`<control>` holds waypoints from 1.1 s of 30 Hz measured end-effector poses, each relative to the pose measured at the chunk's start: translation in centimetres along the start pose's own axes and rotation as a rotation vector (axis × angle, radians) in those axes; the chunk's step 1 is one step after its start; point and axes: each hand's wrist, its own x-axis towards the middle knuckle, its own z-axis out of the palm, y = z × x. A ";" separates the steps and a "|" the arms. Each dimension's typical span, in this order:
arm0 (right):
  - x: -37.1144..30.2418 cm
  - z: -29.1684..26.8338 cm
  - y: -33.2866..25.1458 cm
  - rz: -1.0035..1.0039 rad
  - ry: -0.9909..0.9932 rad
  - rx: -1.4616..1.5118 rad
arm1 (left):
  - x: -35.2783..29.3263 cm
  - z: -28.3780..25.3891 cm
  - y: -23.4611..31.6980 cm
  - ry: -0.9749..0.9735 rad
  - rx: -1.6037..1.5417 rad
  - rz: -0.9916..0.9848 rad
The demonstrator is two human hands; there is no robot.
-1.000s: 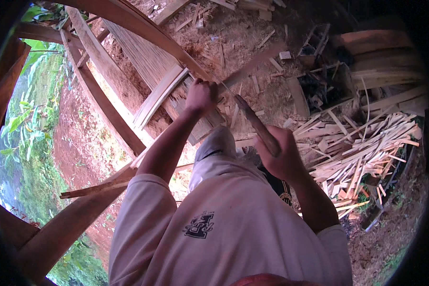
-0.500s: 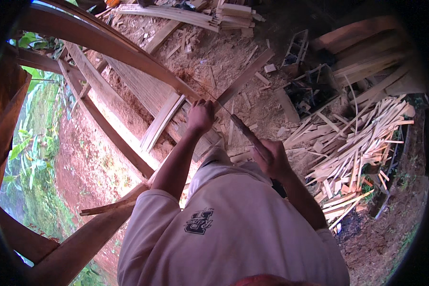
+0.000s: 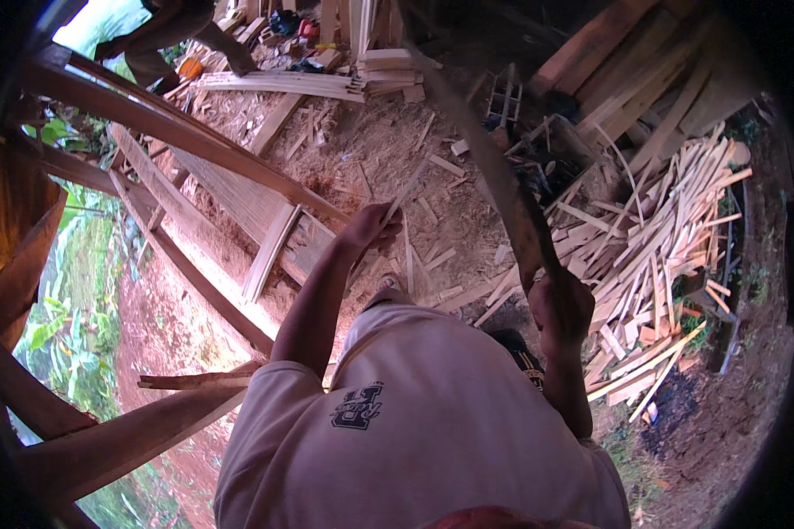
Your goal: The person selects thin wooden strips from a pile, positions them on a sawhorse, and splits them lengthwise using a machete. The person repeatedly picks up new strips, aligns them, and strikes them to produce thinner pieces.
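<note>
My left hand (image 3: 372, 227) is closed around a narrow strip of wood (image 3: 408, 188), which slants up and to the right from my fingers. My right hand (image 3: 562, 309) grips the lower end of a machete (image 3: 490, 159). Its long dark blade rises up and to the left, its far end fading into the shaded background. Blade and strip are apart. Just left of my left hand ends a long wooden beam (image 3: 265, 181), with a wide board (image 3: 225, 194) under it.
A big heap of wood offcuts (image 3: 653, 264) lies to the right. Pale slats (image 3: 282, 83) and stacked blocks (image 3: 386, 70) lie at the far side. Timber posts (image 3: 123, 432) cross the left. Another person's legs (image 3: 225, 48) show at the top left. Shavings litter the earth floor.
My right hand has moved right and swung the machete up, away from the strip. My left hand still holds the strip, now turned nearly edge-on. My view has shifted, bringing another person in.
</note>
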 end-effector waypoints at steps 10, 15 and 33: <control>-1.3 -1.3 4.1 -0.074 0.170 0.111 | 0.0 6.1 2.1 -0.316 -0.242 -0.193; -1.4 -2.1 1.5 -0.128 0.063 -0.102 | -0.3 7.2 1.4 -0.087 0.131 0.093; 3.4 2.5 2.2 -0.361 -0.150 0.157 | 1.2 13.7 4.5 0.666 1.298 0.338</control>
